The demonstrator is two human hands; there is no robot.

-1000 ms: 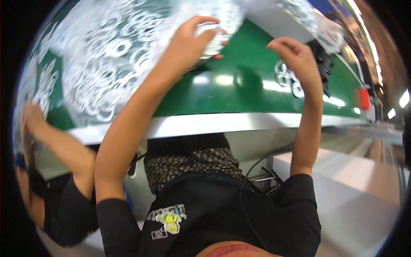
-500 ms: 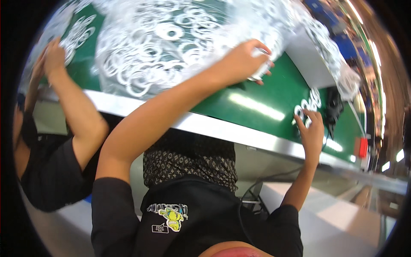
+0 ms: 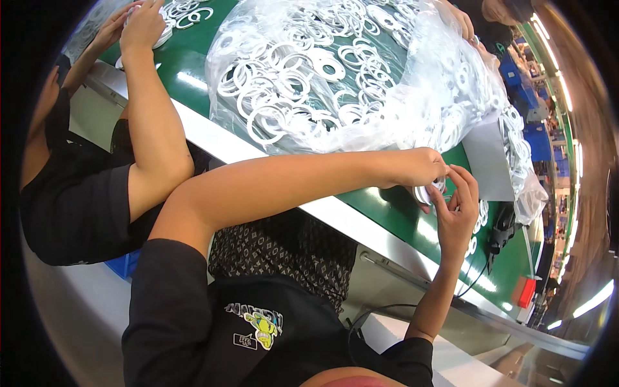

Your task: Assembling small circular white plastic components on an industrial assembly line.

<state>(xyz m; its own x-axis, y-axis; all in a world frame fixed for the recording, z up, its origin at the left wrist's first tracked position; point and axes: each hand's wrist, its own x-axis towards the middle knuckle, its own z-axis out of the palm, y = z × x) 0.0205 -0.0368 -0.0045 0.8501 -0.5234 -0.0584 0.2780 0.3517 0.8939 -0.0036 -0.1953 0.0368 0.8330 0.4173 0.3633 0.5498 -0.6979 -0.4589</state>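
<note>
My left hand (image 3: 418,168) is closed around a few white rings (image 3: 423,195) above the near edge of the green table (image 3: 367,201). From the right, my right hand (image 3: 458,209) meets it, its thumb and fingertips pinching at the rim of the same rings. How many rings lie in the grip is hidden by the fingers. Just beyond my right hand, several loose white rings (image 3: 481,218) lie on the table, partly covered by it.
A large clear plastic bag (image 3: 222,61) with many white rings spreads across the table. Right of it stand a white box (image 3: 493,155), a black device with a cable (image 3: 501,233) and a red block (image 3: 527,293). Co-workers' hands are at the left (image 3: 143,29) and far side (image 3: 459,22).
My right hand has left the loose rings and come up to the rings in my left hand, which has moved right. The view has shifted; the bag now appears farther right.
</note>
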